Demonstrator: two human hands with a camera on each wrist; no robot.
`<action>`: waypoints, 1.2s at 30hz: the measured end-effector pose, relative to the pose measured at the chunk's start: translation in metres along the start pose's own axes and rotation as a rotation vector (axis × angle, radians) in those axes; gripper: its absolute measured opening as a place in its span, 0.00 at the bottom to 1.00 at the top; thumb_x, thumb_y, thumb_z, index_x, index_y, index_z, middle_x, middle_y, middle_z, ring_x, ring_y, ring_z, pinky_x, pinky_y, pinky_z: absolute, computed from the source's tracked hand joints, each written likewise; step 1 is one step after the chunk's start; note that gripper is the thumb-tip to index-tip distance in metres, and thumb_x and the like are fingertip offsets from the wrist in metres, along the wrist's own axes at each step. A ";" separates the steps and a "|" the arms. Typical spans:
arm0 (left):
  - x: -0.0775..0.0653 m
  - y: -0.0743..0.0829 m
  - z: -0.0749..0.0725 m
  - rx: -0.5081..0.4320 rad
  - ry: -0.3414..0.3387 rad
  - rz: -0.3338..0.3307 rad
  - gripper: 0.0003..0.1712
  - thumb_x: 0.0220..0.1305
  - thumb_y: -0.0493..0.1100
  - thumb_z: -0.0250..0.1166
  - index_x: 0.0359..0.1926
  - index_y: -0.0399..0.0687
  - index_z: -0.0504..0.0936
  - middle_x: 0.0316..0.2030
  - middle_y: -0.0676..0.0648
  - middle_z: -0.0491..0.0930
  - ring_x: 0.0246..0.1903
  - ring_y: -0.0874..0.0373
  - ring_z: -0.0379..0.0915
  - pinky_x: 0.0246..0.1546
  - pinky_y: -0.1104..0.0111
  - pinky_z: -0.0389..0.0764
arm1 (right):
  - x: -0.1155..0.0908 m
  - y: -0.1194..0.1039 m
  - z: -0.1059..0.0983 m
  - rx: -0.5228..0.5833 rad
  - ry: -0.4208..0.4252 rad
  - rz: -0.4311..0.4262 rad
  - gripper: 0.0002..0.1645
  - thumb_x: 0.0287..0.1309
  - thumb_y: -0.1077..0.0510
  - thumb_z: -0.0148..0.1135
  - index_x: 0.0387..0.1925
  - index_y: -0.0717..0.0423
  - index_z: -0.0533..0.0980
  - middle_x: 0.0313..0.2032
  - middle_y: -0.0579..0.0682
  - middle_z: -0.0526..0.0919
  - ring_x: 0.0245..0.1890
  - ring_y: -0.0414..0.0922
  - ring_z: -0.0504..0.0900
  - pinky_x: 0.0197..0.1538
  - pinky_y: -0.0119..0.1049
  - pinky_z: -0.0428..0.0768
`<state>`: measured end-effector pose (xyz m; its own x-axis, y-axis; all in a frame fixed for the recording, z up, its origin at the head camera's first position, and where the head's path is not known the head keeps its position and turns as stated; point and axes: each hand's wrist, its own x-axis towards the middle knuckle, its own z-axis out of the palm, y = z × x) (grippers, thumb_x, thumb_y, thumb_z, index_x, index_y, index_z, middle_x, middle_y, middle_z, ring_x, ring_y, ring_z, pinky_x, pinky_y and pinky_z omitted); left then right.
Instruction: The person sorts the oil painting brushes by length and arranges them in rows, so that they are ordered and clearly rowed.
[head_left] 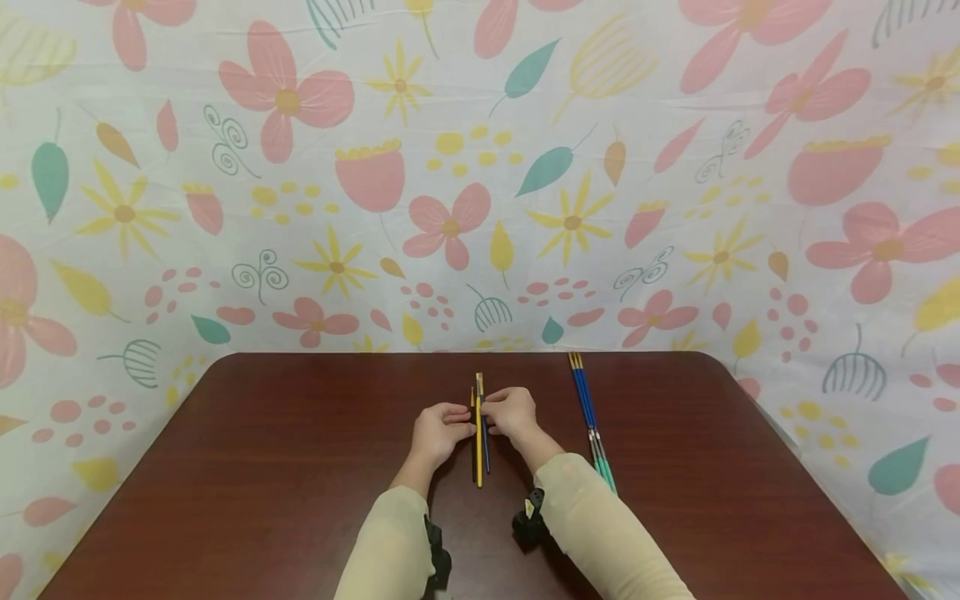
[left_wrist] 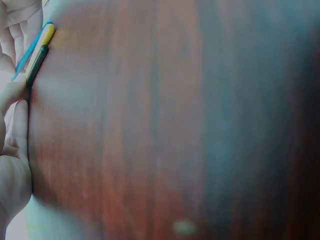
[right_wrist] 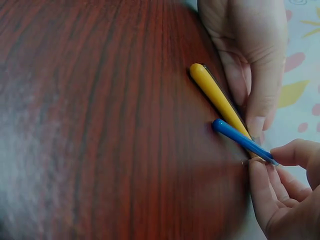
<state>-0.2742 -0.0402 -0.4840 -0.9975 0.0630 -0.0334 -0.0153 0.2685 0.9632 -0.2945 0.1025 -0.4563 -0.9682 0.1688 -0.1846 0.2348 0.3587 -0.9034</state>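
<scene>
Three paintbrushes lie close together, handles toward the person: a black paintbrush, a longer yellow paintbrush with a flat tip, and a dark blue paintbrush. From the left side, my left hand pinches the black brush, its thumb beside the yellow handle. My right hand pinches the blue brush between thumb and fingers on the other side. In the right wrist view the yellow handle mostly hides the black one. The left wrist view shows the black handle end at the left hand's fingertips.
To the right on the brown table lie several blue brushes side by side, with several green-handled brushes below them, partly hidden by the right sleeve. A flowered cloth hangs behind the table's far edge.
</scene>
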 end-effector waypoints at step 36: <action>-0.002 -0.001 0.001 -0.025 -0.005 -0.002 0.20 0.55 0.36 0.69 0.50 0.36 0.79 0.45 0.40 0.83 0.43 0.51 0.82 0.43 0.63 0.83 | 0.007 0.010 -0.077 0.121 0.010 -0.003 0.20 0.57 0.62 0.61 0.50 0.66 0.77 0.47 0.65 0.81 0.33 0.44 0.85 0.36 0.39 0.85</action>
<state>-0.2725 -0.0402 -0.4855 -0.9970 0.0674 -0.0370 -0.0194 0.2449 0.9694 -0.2926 0.1780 -0.4370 -0.9679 0.1769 -0.1787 0.2192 0.2460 -0.9442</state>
